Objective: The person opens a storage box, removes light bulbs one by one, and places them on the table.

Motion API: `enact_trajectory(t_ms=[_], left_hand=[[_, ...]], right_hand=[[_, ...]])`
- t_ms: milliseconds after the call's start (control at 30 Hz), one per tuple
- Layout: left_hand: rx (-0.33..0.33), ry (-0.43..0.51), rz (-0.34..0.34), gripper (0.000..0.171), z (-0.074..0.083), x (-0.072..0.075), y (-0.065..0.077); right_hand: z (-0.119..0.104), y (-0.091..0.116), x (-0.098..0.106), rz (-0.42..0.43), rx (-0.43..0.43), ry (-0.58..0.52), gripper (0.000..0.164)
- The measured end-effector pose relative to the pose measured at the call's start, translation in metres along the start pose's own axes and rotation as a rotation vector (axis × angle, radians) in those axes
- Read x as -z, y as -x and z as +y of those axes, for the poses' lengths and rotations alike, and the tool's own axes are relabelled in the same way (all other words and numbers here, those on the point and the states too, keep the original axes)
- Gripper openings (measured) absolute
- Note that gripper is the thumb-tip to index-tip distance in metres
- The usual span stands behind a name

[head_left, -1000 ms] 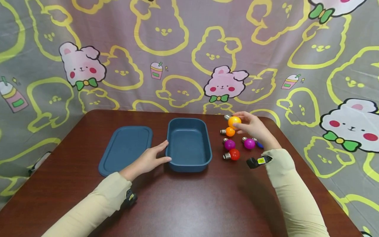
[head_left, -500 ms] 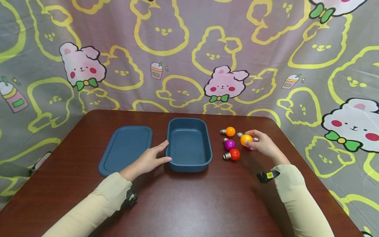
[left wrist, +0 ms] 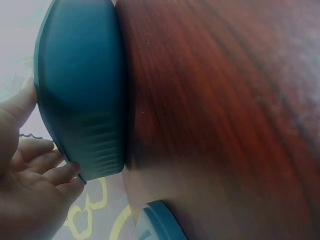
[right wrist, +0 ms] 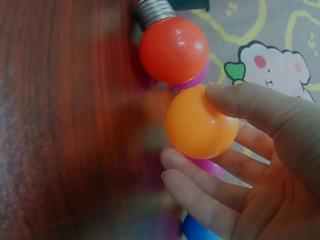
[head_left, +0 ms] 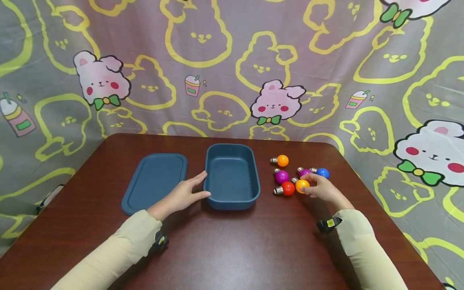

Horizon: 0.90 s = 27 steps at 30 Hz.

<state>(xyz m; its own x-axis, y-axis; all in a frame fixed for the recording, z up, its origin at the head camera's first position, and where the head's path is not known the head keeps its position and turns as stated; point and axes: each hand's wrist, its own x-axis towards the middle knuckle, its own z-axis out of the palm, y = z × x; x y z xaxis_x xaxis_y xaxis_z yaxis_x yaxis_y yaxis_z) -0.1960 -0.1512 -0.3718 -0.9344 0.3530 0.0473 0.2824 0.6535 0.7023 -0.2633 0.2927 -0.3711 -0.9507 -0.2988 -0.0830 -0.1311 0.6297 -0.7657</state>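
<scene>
My right hand [head_left: 322,189] pinches a yellow-orange light bulb [head_left: 302,186] between thumb and fingers, right beside a red bulb [head_left: 288,188]. In the right wrist view the thumb lies on the held bulb [right wrist: 200,122], with the red bulb [right wrist: 174,50] just above it. Whether the held bulb touches the table I cannot tell. At the left side of a deep blue box [head_left: 232,177], my left hand [head_left: 183,195] touches the rim with extended fingers and thumb. The left wrist view has these fingertips against the box's edge [left wrist: 82,90].
A purple bulb [head_left: 281,176], a second purple bulb [head_left: 305,172], a blue bulb [head_left: 322,173] and a smaller orange bulb [head_left: 282,160] lie right of the box. The flat blue lid [head_left: 156,181] rests on the brown table [head_left: 232,249] at left. A patterned curtain [head_left: 217,60] hangs behind.
The right hand has carried the yellow-orange bulb from the back of the group toward the front, beside the red bulb. The blue bulb has come into fuller view. My left hand stays put.
</scene>
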Motion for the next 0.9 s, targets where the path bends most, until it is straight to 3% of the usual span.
enact_trajectory(t_ms=[900], left_hand=[[-0.005,0.001,0.001,0.071,-0.0011,-0.0010,-0.0007]], right_hand=[[0.0004,0.0017,-0.0013,-0.039,-0.061,0.032,0.047]])
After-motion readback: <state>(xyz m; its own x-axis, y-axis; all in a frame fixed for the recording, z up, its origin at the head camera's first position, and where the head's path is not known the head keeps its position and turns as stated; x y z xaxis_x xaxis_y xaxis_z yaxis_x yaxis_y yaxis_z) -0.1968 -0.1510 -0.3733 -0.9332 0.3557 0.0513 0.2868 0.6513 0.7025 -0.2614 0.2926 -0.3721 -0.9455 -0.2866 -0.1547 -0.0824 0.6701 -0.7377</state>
